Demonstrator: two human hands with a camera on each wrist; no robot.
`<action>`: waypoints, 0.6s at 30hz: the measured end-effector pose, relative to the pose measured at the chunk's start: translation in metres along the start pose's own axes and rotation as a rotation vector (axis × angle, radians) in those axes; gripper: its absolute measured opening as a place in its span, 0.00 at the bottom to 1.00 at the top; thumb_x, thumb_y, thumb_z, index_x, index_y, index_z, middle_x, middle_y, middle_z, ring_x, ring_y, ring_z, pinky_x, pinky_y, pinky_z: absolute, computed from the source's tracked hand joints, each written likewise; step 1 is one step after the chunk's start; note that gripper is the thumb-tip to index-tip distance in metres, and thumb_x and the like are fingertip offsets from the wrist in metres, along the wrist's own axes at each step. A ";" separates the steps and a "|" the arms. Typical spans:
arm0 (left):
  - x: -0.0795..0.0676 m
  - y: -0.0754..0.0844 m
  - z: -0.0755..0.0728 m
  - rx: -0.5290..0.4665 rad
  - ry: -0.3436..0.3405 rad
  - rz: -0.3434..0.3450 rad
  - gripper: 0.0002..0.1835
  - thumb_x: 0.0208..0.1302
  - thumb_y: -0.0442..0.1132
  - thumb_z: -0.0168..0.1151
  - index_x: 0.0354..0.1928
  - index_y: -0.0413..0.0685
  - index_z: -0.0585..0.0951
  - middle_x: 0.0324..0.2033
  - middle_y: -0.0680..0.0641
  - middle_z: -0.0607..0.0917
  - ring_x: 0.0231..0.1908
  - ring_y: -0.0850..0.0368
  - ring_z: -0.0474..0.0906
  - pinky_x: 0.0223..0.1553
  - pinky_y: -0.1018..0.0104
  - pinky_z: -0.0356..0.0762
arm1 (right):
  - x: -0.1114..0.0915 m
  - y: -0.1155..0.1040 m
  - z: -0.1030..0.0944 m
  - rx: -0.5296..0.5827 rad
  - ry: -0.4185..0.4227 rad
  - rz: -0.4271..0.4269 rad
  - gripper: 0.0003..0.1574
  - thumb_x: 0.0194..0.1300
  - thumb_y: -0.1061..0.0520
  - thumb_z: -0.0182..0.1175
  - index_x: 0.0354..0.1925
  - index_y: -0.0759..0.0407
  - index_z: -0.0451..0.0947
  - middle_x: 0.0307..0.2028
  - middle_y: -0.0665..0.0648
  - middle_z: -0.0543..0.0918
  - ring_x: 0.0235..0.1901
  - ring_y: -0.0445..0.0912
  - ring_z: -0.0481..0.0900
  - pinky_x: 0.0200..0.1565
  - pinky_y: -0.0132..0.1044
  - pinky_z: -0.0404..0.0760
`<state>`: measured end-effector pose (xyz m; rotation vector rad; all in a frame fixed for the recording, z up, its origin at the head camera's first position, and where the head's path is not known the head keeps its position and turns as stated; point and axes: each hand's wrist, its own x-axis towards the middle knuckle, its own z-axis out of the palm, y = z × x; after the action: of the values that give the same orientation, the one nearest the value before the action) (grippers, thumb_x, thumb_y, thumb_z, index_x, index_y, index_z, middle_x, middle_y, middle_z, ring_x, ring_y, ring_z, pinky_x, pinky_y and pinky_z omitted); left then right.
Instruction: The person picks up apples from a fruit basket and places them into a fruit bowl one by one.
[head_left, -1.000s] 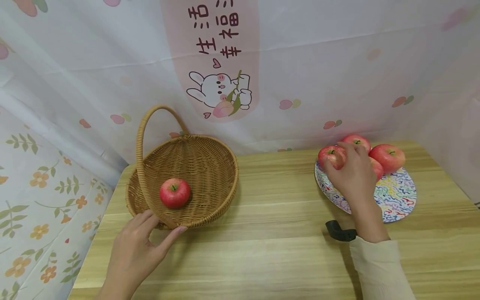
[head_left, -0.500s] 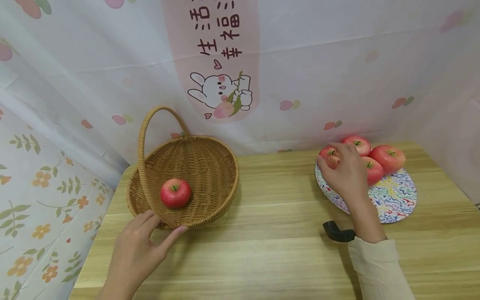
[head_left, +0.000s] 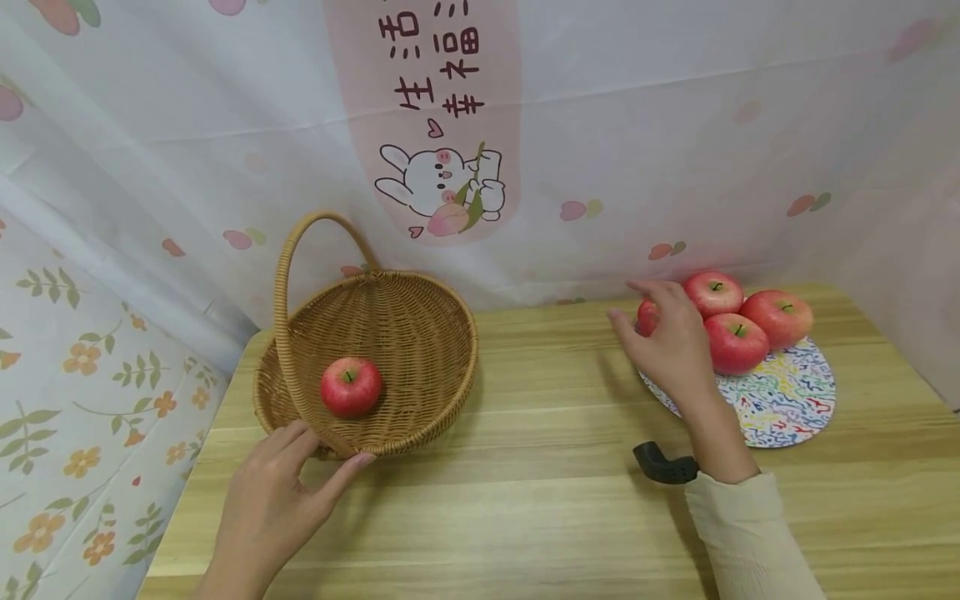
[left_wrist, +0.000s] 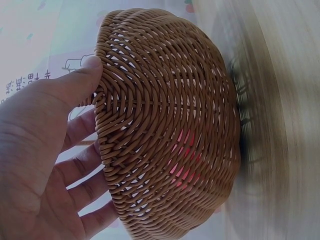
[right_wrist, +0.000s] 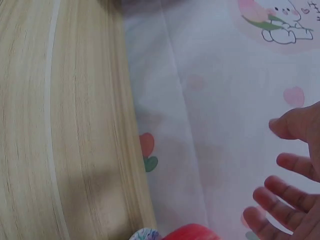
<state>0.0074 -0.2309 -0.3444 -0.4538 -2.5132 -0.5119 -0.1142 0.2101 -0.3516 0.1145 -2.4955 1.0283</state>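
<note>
A wicker basket [head_left: 420, 333] with a tall hoop handle stands at the left of the table, one red apple [head_left: 351, 387] inside. My left hand [head_left: 273, 492] grips its near rim at the foot of the handle; the left wrist view has the thumb [left_wrist: 82, 80] on the outside of the rim and the fingers behind it. At the right, my right hand [head_left: 670, 346] hovers over the left edge of a patterned plate [head_left: 795, 408], fingers spread and holding nothing. Several red apples [head_left: 738, 343] sit on that plate, the leftmost one [head_left: 647, 318] partly hidden behind the hand.
A pale printed curtain [head_left: 600, 167] hangs right behind the table's back edge. More patterned cloth [head_left: 97, 417] borders the left side. A black curved piece [head_left: 663, 464] juts from the right wrist above the wooden table [head_left: 525, 500].
My right hand has shifted left from the apples and its fingers have spread, leaving the leftmost apple on the plate. The left hand and the basket stay put.
</note>
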 end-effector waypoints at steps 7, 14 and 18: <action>0.000 0.000 0.000 -0.004 0.003 0.000 0.23 0.46 0.51 0.87 0.23 0.55 0.77 0.25 0.59 0.77 0.25 0.64 0.69 0.29 0.72 0.68 | 0.001 -0.005 0.006 0.025 -0.013 -0.069 0.29 0.68 0.55 0.71 0.64 0.63 0.80 0.58 0.69 0.81 0.51 0.63 0.80 0.54 0.60 0.75; -0.003 -0.002 -0.001 -0.010 0.011 -0.005 0.21 0.46 0.52 0.86 0.25 0.54 0.79 0.26 0.59 0.79 0.27 0.65 0.70 0.29 0.72 0.69 | 0.003 -0.019 0.015 0.152 -0.040 -0.101 0.26 0.68 0.60 0.71 0.62 0.63 0.81 0.57 0.66 0.81 0.56 0.61 0.82 0.53 0.61 0.83; -0.003 -0.003 0.000 -0.016 0.006 0.001 0.19 0.47 0.51 0.86 0.28 0.53 0.82 0.29 0.58 0.82 0.29 0.63 0.75 0.33 0.71 0.72 | 0.002 -0.027 0.022 0.219 -0.059 -0.122 0.26 0.68 0.61 0.71 0.62 0.63 0.81 0.58 0.65 0.82 0.57 0.61 0.82 0.54 0.61 0.83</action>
<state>0.0080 -0.2341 -0.3469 -0.4594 -2.5049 -0.5326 -0.1180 0.1759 -0.3472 0.3636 -2.3865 1.2594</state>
